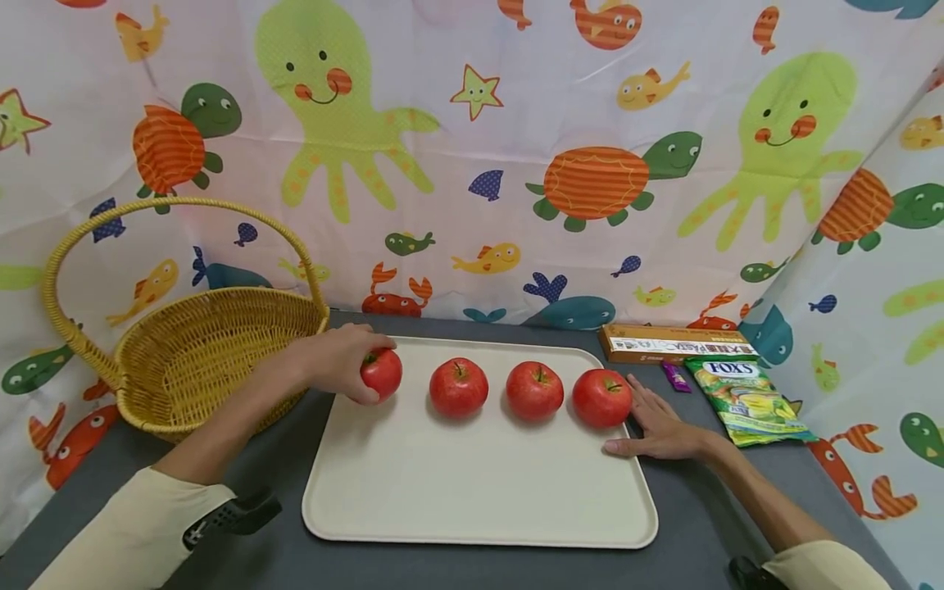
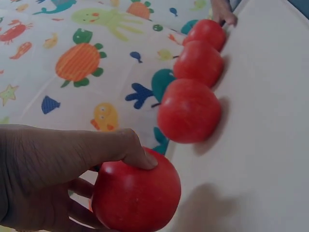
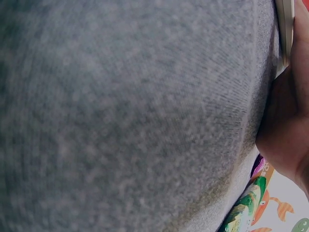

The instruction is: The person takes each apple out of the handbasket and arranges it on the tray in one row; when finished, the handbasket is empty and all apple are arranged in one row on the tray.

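My left hand (image 1: 333, 360) grips a red apple (image 1: 382, 374) over the left end of a cream tray (image 1: 472, 500). In the left wrist view, the thumb lies over the top of this apple (image 2: 137, 191) and the fingers curl round its far side. Three more red apples stand in a row to its right: one near the middle (image 1: 459, 388), another beside it (image 1: 534, 391), and the last (image 1: 602, 398) by the tray's right edge. My right hand (image 1: 656, 426) rests at that edge with its fingers extended, fingertips right by the last apple.
A yellow wicker basket (image 1: 214, 360) with a tall handle stands left of the tray. On the grey table (image 1: 413, 565), at the back right, lie a brown box (image 1: 678, 344), a small purple packet (image 1: 676, 377) and a green FOX'S bag (image 1: 745, 401). A printed curtain (image 1: 442, 197) hangs behind.
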Demonstrator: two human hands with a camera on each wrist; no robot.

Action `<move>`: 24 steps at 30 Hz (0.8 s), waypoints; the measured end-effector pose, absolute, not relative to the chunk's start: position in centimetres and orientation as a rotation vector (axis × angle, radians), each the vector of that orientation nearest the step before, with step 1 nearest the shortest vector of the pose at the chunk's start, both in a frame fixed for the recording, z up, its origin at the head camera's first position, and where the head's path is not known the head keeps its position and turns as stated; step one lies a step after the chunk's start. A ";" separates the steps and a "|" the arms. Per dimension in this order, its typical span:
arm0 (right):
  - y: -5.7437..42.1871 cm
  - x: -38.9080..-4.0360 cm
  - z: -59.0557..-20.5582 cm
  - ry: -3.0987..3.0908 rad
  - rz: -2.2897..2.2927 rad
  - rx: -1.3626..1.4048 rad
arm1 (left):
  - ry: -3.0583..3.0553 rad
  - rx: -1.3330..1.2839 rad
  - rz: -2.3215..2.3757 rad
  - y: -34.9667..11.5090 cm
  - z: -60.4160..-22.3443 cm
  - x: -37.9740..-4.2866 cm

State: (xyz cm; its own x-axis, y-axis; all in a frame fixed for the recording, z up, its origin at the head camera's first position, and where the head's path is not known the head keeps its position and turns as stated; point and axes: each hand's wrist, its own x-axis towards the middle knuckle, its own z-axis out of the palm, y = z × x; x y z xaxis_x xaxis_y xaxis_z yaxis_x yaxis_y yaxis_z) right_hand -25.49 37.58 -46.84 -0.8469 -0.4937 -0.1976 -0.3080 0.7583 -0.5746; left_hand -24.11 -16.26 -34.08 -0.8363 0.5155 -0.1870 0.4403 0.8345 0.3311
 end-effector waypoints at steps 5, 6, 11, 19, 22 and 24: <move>37.6 -25.3 -47.2 2.639 -0.709 -0.557 | 2.713 0.714 0.358 -16.6 -36.0 -24.2; 37.7 -25.3 -47.1 2.647 -0.699 -0.547 | 2.708 0.716 0.353 -16.6 -36.3 -24.3; 37.6 -25.3 -46.5 2.663 -0.721 -0.566 | 2.710 0.684 0.346 -16.6 -36.7 -24.5; 37.6 -25.3 -47.5 2.668 -0.700 -0.572 | 2.688 0.671 0.329 -16.7 -36.6 -24.3; 37.7 -25.4 -47.4 2.660 -0.730 -0.594 | 2.692 0.665 0.335 -16.7 -36.6 -24.3; 37.7 -25.5 -47.0 2.649 -0.739 -0.593 | 2.701 0.665 0.329 -16.7 -36.5 -24.3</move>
